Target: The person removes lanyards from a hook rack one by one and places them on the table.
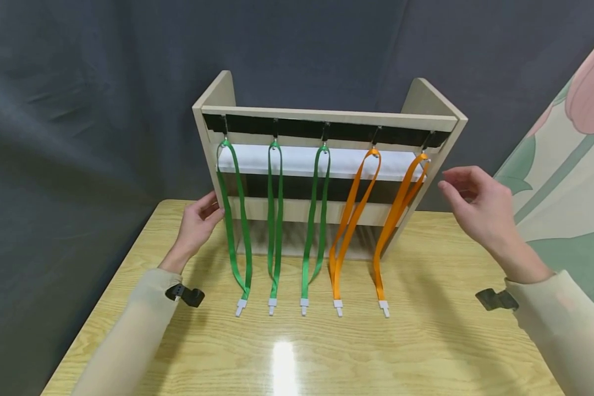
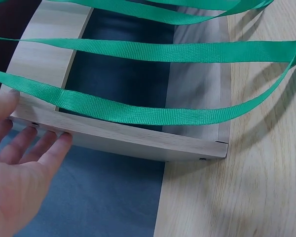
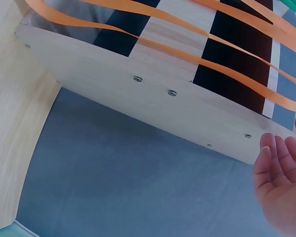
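Observation:
A pale wooden rack (image 1: 326, 210) stands on the table with lanyards hanging from hooks along its upper rail. Three are green: a left one (image 1: 246, 231), a second (image 1: 275, 231) and a middle one (image 1: 312, 231). Two are orange, an inner lanyard (image 1: 348, 220) and an outer lanyard (image 1: 396, 214). White clips end all of them, low over the tabletop. My left hand (image 1: 196, 223) holds the edge of the rack's left side panel (image 2: 133, 136), thumb at the front and fingertips against the outer face. My right hand (image 1: 485, 206), fingers loosely bent, hovers beside the right panel (image 3: 153, 98), holding nothing.
Light wood-grain table (image 1: 297, 352) extends in front of the rack. A dark grey curtain (image 1: 317, 49) hangs behind. At the right is a floral-print cloth (image 1: 564, 181). Black straps with small devices sit on both sleeves.

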Demonstrator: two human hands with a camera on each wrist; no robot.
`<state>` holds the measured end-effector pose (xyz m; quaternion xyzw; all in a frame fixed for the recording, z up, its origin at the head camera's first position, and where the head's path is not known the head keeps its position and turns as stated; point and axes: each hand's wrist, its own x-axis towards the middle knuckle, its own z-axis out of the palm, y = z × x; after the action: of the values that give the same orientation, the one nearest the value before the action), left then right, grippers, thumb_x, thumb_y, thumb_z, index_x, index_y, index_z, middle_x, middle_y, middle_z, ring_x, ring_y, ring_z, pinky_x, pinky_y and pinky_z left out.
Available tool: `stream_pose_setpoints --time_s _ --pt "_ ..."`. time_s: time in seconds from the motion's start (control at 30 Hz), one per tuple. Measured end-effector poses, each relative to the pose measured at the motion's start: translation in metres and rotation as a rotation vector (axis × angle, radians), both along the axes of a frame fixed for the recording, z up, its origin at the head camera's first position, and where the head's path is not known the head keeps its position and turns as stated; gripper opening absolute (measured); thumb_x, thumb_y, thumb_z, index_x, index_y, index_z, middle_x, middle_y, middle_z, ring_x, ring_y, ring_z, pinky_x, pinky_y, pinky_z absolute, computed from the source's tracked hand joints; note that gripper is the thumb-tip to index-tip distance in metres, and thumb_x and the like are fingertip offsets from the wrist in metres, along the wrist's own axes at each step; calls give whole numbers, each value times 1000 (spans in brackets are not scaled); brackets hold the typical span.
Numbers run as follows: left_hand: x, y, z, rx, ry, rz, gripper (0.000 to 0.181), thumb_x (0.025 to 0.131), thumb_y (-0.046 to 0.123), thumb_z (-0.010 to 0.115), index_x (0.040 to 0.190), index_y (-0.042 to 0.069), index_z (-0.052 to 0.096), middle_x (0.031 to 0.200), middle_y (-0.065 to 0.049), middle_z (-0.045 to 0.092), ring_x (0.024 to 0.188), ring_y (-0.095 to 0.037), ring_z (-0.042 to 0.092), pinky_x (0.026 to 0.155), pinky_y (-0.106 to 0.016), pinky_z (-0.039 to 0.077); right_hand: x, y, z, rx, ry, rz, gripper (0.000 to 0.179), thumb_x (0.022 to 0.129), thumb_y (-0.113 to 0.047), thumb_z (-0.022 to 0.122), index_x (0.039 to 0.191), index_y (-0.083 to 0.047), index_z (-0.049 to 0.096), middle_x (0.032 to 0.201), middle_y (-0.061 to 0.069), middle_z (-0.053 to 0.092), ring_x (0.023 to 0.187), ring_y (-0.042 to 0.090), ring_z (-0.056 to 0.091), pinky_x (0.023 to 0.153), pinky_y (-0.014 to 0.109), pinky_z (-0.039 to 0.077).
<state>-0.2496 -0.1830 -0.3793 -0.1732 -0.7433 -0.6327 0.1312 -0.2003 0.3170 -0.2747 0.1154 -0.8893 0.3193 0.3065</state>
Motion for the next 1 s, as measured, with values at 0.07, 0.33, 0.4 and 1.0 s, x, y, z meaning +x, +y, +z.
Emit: stream_pose_setpoints --time_s 0.07,0.33,0.4,1.0 --pt "2 2 2 -1 7 3 48 90 -15 51 137 -12 41 132 -31 47 119 -44 47 86 -20 48 -1 -1 1 0 -8 10 24 91 -18 66 110 -4 66 90 -11 62 76 -4 56 71 6 42" --pt "1 4 1 9 33 24 47 88 -17 51 135 -13 44 128 -32 50 115 -45 49 84 -19 49 -4 -11 7 4 -24 27 27 88 -21 70 112 -9 69 98 5 67 79 -1 58 72 7 44" --pt "0 4 1 16 34 32 47 88 -18 52 134 -13 45 127 -31 51 114 -45 49 83 -19 49 -5 -13 9 -8 -33 33 28 88 -21 71 114 -9 69 100 6 67 80 -1 58 72 6 44" --pt "1 4 -1 3 30 55 45 89 -14 54 133 -13 46 123 -32 53 112 -45 51 81 -17 49 -11 -26 18 13 -33 64 32 90 -19 68 115 0 67 100 12 68 78 -3 58 70 5 45"
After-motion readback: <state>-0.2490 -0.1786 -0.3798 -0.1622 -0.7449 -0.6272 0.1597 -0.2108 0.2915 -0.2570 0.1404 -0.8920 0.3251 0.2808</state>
